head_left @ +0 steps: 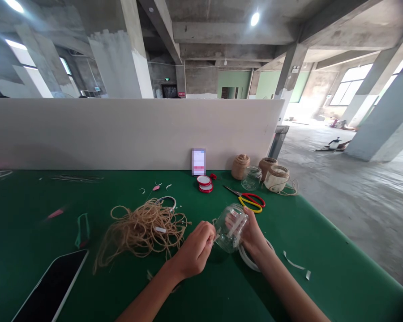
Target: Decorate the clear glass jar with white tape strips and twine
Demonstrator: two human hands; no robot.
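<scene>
Clear glass jar point(230, 228) sits tilted between the hands, its long axis slanting. Right hand point(255, 237) curls closed around its side; left hand point(195, 250) pinches at its left edge, what it grips too small to tell.

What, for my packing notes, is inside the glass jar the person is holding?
A white strip shows through the glass jar, inside or on it, I cannot tell. The right hand covers the jar's far side.
</scene>
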